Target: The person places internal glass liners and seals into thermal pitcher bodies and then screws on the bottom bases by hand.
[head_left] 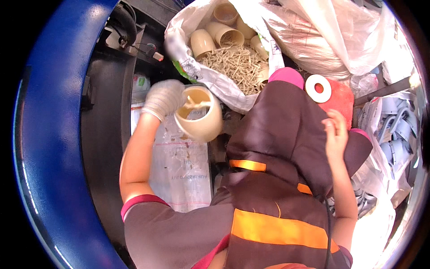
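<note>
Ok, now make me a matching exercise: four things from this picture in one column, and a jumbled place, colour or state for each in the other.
1. left hand
2. right hand
3. pale ring
4. light blue parts

A. in a plastic bag at the right
B. bare, without a glove
C. against a red item
D. gloved in white, holding a cream cup

Pairs: 1-D, 2-B, 3-C, 4-A.

Gloved left grip (165,98), blurred in outline

Orange-banded brown apron (286,201), pink-edged sleeve (156,224)
</note>
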`<state>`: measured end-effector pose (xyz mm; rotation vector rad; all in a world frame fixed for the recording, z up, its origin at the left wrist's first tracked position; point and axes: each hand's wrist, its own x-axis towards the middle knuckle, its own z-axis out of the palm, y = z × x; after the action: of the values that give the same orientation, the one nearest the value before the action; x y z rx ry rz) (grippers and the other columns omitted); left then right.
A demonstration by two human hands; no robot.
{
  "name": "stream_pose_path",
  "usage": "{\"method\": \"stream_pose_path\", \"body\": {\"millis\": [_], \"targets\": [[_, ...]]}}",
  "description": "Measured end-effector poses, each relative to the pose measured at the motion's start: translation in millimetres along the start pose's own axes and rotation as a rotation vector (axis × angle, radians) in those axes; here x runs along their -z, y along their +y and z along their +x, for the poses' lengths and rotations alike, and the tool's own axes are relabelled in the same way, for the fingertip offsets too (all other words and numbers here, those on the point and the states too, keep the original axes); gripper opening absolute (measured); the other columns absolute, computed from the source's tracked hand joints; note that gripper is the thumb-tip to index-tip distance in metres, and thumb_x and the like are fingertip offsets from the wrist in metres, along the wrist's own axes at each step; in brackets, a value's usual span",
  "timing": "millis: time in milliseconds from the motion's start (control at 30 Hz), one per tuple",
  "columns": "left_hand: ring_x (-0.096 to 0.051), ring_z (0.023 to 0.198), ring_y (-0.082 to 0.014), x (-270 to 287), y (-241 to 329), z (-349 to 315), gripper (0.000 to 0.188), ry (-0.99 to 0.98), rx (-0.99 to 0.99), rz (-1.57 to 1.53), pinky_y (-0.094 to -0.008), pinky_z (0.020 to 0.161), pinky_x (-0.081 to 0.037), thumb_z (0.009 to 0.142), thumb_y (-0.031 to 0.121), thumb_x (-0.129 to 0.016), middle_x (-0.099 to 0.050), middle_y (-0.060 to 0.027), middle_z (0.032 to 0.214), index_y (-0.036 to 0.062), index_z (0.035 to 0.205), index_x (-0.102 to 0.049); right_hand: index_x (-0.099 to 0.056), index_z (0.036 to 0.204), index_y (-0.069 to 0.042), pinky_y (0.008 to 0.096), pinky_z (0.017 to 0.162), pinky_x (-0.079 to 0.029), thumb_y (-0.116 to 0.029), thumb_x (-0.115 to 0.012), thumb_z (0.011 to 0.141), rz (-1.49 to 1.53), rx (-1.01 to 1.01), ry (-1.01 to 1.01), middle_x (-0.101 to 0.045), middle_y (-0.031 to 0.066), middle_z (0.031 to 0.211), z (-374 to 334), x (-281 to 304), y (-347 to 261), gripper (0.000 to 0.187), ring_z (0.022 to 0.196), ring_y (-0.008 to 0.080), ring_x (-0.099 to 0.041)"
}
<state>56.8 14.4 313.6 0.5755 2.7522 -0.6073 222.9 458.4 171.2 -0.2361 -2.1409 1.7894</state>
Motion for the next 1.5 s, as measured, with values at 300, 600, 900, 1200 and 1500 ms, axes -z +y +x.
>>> {"method": "stream_pose_path", "body": {"millis": [300,600,900,1200,1500], "targets": [[-0.065,0.083,-0.0342,134.1,137.7,37.3,0.031,0.118,-0.885,-0.322,-0.0385,0.078,-0.051,0.079,0.020,-0.065,-0.067,-0.0196,0.089,0.0014,0.105,-0.067,-0.045,0.136,-0.003,0.0417,0.107,-0.035,-0.028,-0.079,0.072,-0.143,0.347,-0.311,-0.047,0.0156,0.139,0.0,-9.5,-109.1,0.076,0.130,0.0296,-0.045],[-0.063,0.084,-0.0214,82.6,215.7,13.8,0.022,0.172,-0.795,-1.471,-0.0330,0.076,-0.049,0.093,0.023,-0.055,-0.063,-0.0120,0.092,0.0024,0.099,-0.060,-0.048,0.132,-0.006,0.0343,0.096,-0.043,-0.029,-0.083,0.064,0.195,-0.107,-0.418,-0.054,0.0106,0.128,-10.3,2.4,-82.1,0.079,0.113,0.0219,-0.054],[-0.064,0.092,-0.0308,95.2,222.9,25.8,0.063,0.317,-0.830,-1.134,-0.0408,0.081,-0.049,0.074,0.028,-0.078,-0.063,-0.0158,0.108,0.0085,0.128,-0.053,-0.053,0.117,-0.005,0.0350,0.092,-0.043,-0.025,-0.078,0.069,0.163,0.049,-0.292,-0.052,0.0127,0.131,-8.1,-2.9,-57.1,0.057,0.115,0.0205,-0.053],[-0.058,0.104,-0.0450,86.6,227.9,17.5,0.059,0.353,-0.727,-0.702,-0.0498,0.092,-0.044,0.079,0.046,-0.069,-0.051,-0.0299,0.125,0.0095,0.125,-0.058,-0.052,0.121,-0.005,0.0315,0.085,-0.047,-0.018,-0.069,0.080,0.012,-0.016,-0.193,-0.055,0.0118,0.127,-16.9,-5.0,-58.8,0.046,0.109,0.0209,-0.057],[-0.063,0.088,-0.0367,78.2,233.0,35.2,0.050,0.181,-0.875,-0.833,-0.0460,0.078,-0.047,0.083,0.044,-0.065,-0.065,-0.0162,0.094,0.0115,0.120,-0.061,-0.055,0.117,-0.003,0.0343,0.087,-0.049,-0.021,-0.068,0.082,-0.075,-0.021,-0.217,-0.055,0.0143,0.125,-14.8,2.2,-68.0,0.041,0.107,0.0232,-0.059]]}}
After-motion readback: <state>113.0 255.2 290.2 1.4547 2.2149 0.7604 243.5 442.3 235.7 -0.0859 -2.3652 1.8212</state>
